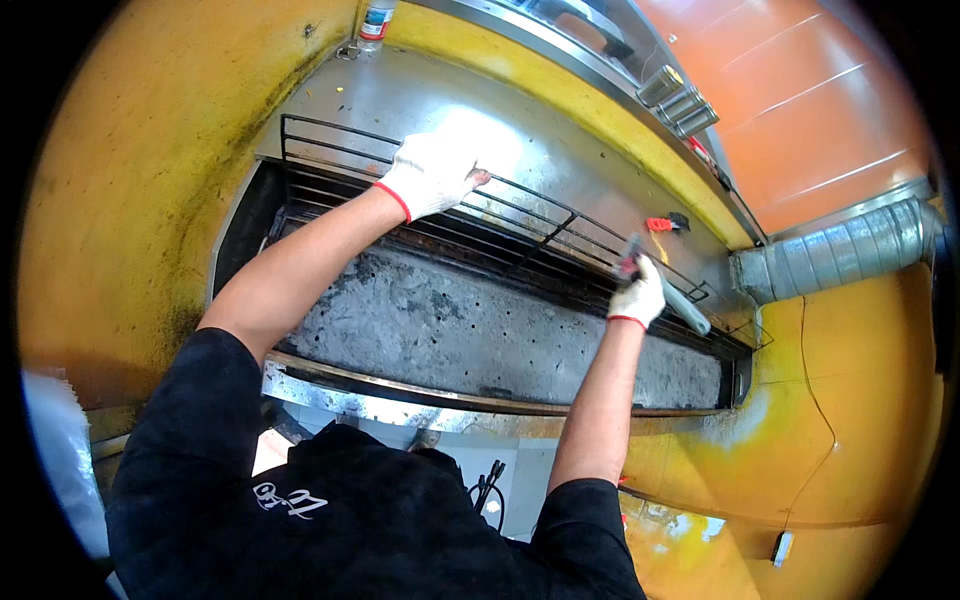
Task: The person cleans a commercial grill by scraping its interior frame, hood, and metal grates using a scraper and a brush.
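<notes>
My left hand (439, 174), in a white knit glove with a red cuff, is closed around the upper rail of a black metal wire rack (546, 225); its thumb tip is stained dark. The rack stands along the back of a long metal grill trough (450, 322), whose floor is grey, scorched and dotted with small holes. Toward the rack's right end, my right hand (637, 294), gloved alike, grips a brush or scraper with a grey-green handle (688, 309). The tool's head is blurred and lies close to the rack's bars.
A red-and-black object (666, 223) lies on the steel counter (420, 90) behind the rack. A bottle (375, 26) stands at the back left. Several metal cans (679, 101) sit on the upper ledge. A silver flexible duct (840, 247) runs at right; yellow walls flank the trough.
</notes>
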Motion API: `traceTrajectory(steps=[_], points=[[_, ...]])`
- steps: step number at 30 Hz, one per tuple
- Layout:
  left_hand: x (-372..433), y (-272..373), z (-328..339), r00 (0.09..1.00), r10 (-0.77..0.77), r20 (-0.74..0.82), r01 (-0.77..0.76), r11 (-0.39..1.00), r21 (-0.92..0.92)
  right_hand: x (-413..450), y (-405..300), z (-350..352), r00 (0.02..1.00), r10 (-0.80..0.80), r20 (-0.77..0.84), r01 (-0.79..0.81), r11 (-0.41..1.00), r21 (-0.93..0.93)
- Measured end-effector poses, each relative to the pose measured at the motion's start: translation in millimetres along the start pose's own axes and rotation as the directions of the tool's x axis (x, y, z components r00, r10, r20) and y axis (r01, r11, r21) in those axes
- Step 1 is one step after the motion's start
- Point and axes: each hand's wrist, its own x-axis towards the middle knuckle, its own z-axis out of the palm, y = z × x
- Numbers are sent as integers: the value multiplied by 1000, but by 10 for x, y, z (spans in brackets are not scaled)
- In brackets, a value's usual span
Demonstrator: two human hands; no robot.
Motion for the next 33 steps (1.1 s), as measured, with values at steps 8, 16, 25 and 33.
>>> traceTrajectory(steps=[8, 16, 25, 33], points=[[-549, 151, -120, 998, 29, -62, -24, 997, 72, -1016, 102, 312, 994, -66, 83, 66, 998, 4], [-1073, 367, -47, 981, 136, -142, -121, 987, 107, -1350, 94, -111, 992, -39, 121, 42, 999, -22], [-1346, 463, -35, 967, 171, -189, -151, 982, 114, -1825, 7, -397, 1000, -21, -21, 18, 993, -120], [-1453, 572, -121, 992, 128, 10, -128, 989, 75, -1457, -182, -1229, 972, -102, -210, 100, 995, -16]])
